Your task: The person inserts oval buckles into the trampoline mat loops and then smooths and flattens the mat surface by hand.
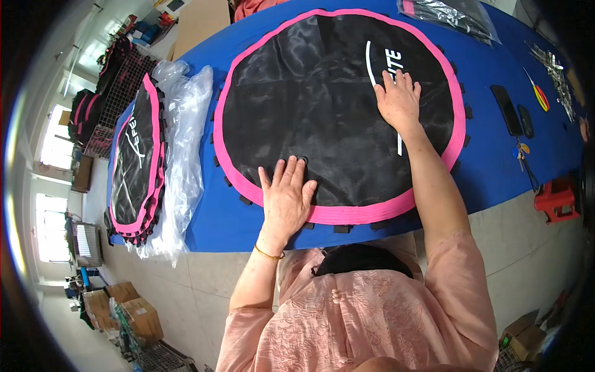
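A large round black mat (322, 118) with a pink border lies flat on the blue-covered table (489, 167). Small black tabs stick out around its edge. My left hand (286, 195) rests palm down on the mat's near left edge, over the pink border, fingers spread. Farther up on the right, my right hand (398, 102) lies on the mat over the white lettering, covering part of it, with its fingers apart. Neither hand holds anything.
Folded black and pink mats (139, 164) and clear plastic bags (186, 136) lie at the left. A bagged item (449, 15), a dark phone (507, 110), keys (520, 152), a red-yellow tool (541, 98) and metal pieces (558, 74) lie right. A red stool (558, 200) stands beside the table.
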{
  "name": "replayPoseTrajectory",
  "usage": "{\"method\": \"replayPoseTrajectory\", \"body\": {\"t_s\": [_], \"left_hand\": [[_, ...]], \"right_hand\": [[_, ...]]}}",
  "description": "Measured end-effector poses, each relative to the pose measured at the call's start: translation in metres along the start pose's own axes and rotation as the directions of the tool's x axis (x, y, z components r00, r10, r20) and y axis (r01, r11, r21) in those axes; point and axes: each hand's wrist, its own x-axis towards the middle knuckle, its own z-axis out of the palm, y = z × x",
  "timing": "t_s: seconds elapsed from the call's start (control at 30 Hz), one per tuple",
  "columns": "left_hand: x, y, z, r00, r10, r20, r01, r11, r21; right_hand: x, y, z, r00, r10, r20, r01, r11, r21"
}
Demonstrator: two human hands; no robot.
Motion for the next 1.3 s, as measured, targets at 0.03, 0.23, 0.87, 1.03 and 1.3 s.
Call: {"method": "replayPoseTrajectory", "body": {"t_s": [0.03,0.23,0.87,1.03,1.3], "left_hand": [[-0.003,0.006,-0.001,1.000,0.025,0.005,-0.025,0.999,-0.037],[-0.014,0.053,-0.005,0.979,0.199,0.042,-0.192,0.972,-0.136],[0.008,0.081,-0.003,0.946,0.321,0.050,-0.308,0.935,-0.177],[0.018,0.022,-0.003,0.985,0.152,0.077,-0.150,0.988,-0.033],[0.078,-0.038,0.021,0.998,0.054,0.012,-0.055,0.997,0.058]], "right_hand": [[0.000,0.000,-0.001,1.000,0.006,0.014,-0.006,1.000,-0.014],[0.000,-0.001,0.001,1.000,0.002,-0.018,-0.002,1.000,-0.023],[-0.003,0.000,0.001,0.999,-0.004,-0.047,0.006,1.000,0.024],[-0.003,-0.002,-0.003,1.000,0.001,-0.025,0.000,1.000,0.020],[-0.002,0.000,0.002,0.998,-0.026,-0.063,0.027,1.000,0.004]]}}
